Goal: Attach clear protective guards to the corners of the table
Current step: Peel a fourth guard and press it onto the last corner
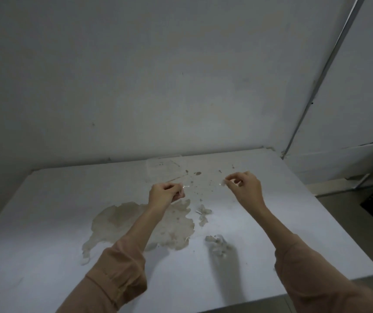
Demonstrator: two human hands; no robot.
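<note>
Dim rm — plain grey wall (181, 75) w/ metal strip (330, 57), floor (339, 211) at rt.

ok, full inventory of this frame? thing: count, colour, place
table: 1, white, against the wall
stain: 1 large, beige, table centre-left
flakes: many, beige, scattered between the hands
clear sheet: 1, transparent, far table edge by the wall
clear scraps: a small pile, table centre-right; another bit above it
wall: grey-white, behind the table
rail: 1, metal, slanting at right
left hand: pinching a small clear piece
right hand: pinching a small pale piece
sleeves: 2, tan
</note>
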